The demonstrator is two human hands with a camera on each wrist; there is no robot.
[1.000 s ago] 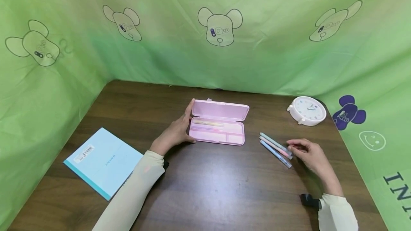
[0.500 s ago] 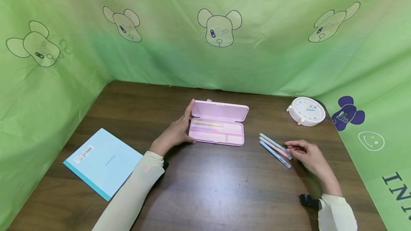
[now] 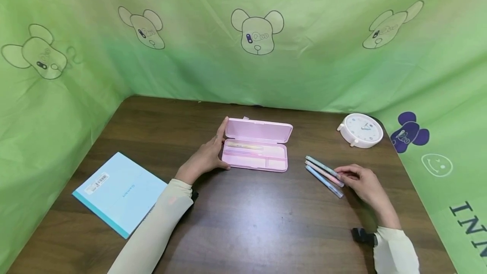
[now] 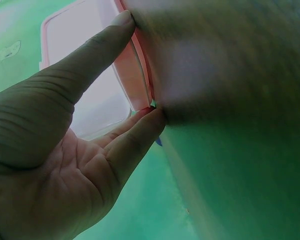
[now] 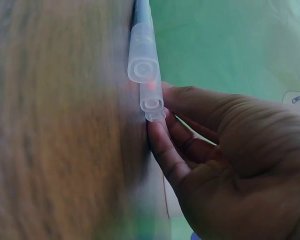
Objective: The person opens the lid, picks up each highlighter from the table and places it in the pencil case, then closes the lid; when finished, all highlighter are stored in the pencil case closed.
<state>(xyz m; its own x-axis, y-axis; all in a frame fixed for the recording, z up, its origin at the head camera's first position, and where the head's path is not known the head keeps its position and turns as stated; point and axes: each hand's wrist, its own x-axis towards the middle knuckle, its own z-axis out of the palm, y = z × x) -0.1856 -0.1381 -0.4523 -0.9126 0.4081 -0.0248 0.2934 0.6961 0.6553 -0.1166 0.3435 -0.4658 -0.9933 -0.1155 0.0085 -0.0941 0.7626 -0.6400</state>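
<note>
A pink pencil case point(image 3: 243, 162) lies with its lid point(image 3: 258, 131) raised. My left hand point(image 3: 203, 157) holds its left end, thumb at the front corner and fingers toward the back; the left wrist view shows the thumb point(image 4: 97, 50) against the case's side. A pale yellow pen point(image 3: 244, 146) lies in the rear compartment. To the right, a green pen point(image 3: 321, 165), a pink pen point(image 3: 323, 173) and a blue pen point(image 3: 323, 182) lie side by side. My right hand point(image 3: 367, 185) pinches the green pen's near end. Clear pen ends point(image 5: 144, 70) show beside the fingertips in the right wrist view.
A white round alarm clock point(image 3: 360, 130) lies face up at the back right. On the left, a light blue notebook point(image 3: 121, 193) sits beside my left forearm. A green printed curtain point(image 3: 190, 71) hangs around the table's back and sides.
My right fingers have drawn in slightly on the green pen's end. The left hand stays on the pencil case. The whole head view has shifted slightly.
</note>
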